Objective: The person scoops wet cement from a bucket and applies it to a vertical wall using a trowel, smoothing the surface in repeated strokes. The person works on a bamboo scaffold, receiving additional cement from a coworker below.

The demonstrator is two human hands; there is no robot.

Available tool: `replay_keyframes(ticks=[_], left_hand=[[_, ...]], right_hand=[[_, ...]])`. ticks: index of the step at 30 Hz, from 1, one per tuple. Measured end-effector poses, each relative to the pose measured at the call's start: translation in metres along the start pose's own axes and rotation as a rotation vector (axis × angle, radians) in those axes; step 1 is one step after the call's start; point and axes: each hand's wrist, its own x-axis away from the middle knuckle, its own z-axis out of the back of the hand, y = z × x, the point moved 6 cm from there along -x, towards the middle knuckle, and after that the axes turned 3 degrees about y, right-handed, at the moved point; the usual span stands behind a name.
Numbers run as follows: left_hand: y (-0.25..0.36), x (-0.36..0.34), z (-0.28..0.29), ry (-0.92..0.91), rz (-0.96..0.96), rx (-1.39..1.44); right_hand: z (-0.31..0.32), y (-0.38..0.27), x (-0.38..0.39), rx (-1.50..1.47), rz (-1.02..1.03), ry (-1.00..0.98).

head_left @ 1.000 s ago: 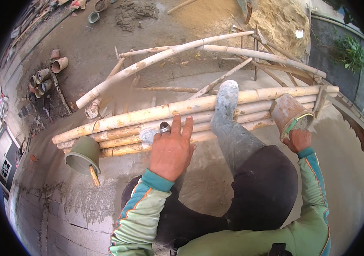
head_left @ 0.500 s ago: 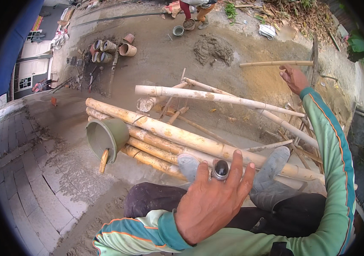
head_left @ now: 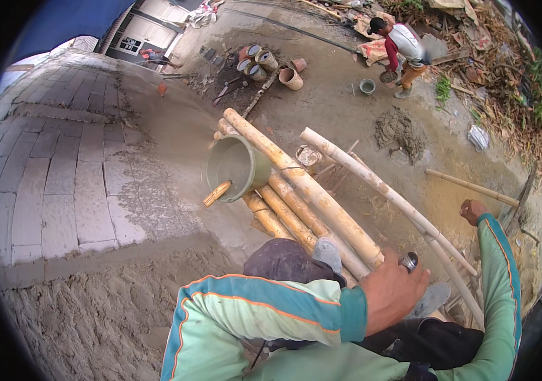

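In the head view, the scene is turned since half a second ago: more of the grey block wall (head_left: 61,171) shows left of the green bucket (head_left: 259,169), and a co-worker (head_left: 405,47) beyond it is in fuller sight. The right hand (head_left: 473,211), gripping a second bucket by its rim a second ago, is now stretched out well to the green bucket's right. Its fingers are curled; I cannot tell whether it holds anything. The left hand (head_left: 396,293) is half open with bent, loose fingers and nothing visible in it, right of the bucket and nearer the body; whether it touches the poles is unclear.

At least four bamboo poles (head_left: 321,202) lie bundled, running from just beside the bucket down and right, toward the left hand. Two boots (head_left: 327,254) are near the bundle, right of the bucket. One wooden handle (head_left: 218,193) juts over the bucket's rim. Beyond the bucket is a cluster of at least six pots (head_left: 266,61).

The poles are pale yellow-tan, round and ringed at the joints, with brown blotches; the uppermost looks thickest.
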Motion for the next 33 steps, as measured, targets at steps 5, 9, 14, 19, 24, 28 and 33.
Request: replay_keyframes(ticks=[5,9,14,19,24,28,33], left_hand=[[-0.011,-0.006,-0.004,-0.051,0.018,-0.028],[-0.016,-0.008,-0.002,-0.006,0.015,-0.056],[-0.022,-0.010,0.000,0.058,0.050,-0.053],[-0.024,-0.013,0.000,-0.002,0.086,0.006],[-0.019,-0.013,-0.001,-0.051,0.059,0.020],[-0.011,-0.007,0.004,-0.002,0.033,0.058],[-0.006,-0.001,0.014,0.045,-0.042,-0.056]], right_hand=[[-0.005,0.017,-0.016,0.007,-0.011,0.017],[-0.010,0.010,-0.027,0.037,0.055,0.009],[-0.006,0.002,-0.041,0.129,0.047,0.018],[0.007,-0.002,-0.046,0.062,0.105,0.099],[0.010,0.005,-0.035,0.072,0.042,0.043],[0.012,0.001,-0.019,0.072,0.065,0.016],[0.020,-0.007,-0.002,0.098,0.022,0.002]])
